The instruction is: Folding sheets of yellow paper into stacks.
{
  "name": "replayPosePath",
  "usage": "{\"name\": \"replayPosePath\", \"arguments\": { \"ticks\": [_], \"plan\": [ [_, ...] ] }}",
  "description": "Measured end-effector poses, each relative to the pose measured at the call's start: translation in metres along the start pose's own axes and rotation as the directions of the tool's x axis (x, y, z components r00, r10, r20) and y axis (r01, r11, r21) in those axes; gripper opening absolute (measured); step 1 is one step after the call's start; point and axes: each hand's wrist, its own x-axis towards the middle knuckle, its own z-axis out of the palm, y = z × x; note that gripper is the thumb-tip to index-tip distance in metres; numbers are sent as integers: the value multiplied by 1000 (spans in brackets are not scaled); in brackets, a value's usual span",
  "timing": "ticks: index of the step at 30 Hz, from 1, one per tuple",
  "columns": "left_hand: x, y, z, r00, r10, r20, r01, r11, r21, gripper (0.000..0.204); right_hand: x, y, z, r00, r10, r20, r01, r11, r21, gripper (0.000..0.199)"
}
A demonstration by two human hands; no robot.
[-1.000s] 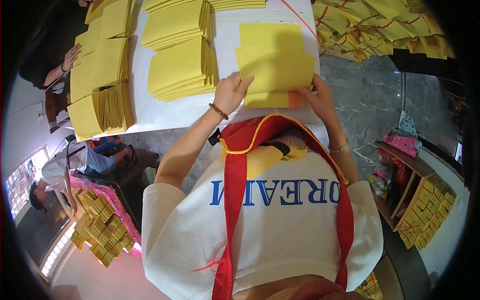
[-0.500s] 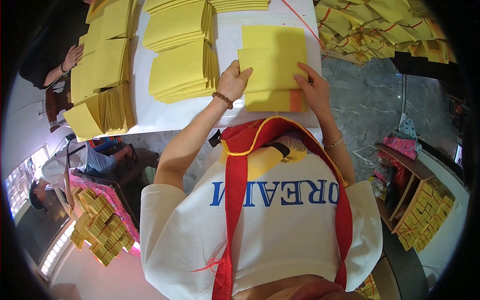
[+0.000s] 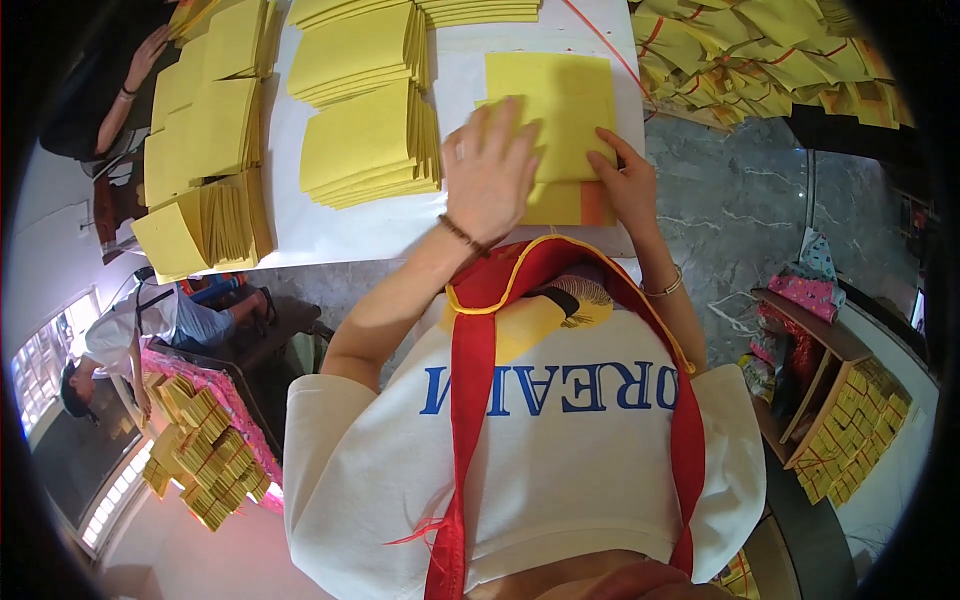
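Note:
Before me lies a folded yellow paper sheet [image 3: 572, 130] on a stack of yellow paper, whose lower edge shows an orange patch [image 3: 597, 204]. My left hand [image 3: 490, 168], a brown bead bracelet at its wrist, lies over the sheet's left side with fingers stretched out and slightly blurred. At the right edge, my right hand [image 3: 630, 185] touches the sheet with thumb and forefinger apart; its other fingers are partly hidden.
Folded yellow paper piles [image 3: 362, 145] stand left of my hands on the white table [image 3: 290, 225]. More piles [image 3: 220, 125] line its left edge, near another person's hand [image 3: 147, 58]. Bundled yellow paper [image 3: 760, 50] is heaped at the far right. A seated person [image 3: 130, 325] is at lower left.
My left hand has let go of the sheet's left edge and moved onto its top, fingers stretched out. My right hand stays put. The other person's hand has moved farther away.

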Motion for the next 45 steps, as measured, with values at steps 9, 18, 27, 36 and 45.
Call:
{"name": "replayPosePath", "arguments": {
  "ticks": [9,18,27,36,45],
  "plan": [
    [5,-3,68,985,132,115,-126,991,-52,51,0,-8,-2,999,35,11,-33,985,-172,39],
    [2,-18,66,987,140,79,-114,955,-273,56,-10,-1,19,869,-396,295,468,467,-750,52],
    [2,-10,52,906,355,229,-369,929,17,55,6,3,-9,919,-179,351,173,984,48,44],
    [29,-18,-24,973,206,-103,-223,956,-189,38,11,-4,-30,982,-45,-185,122,894,431,33],
    [-40,-164,-85,989,72,125,-93,981,172,58,1,20,-22,992,-15,-122,61,923,379,26]
  ]
}}
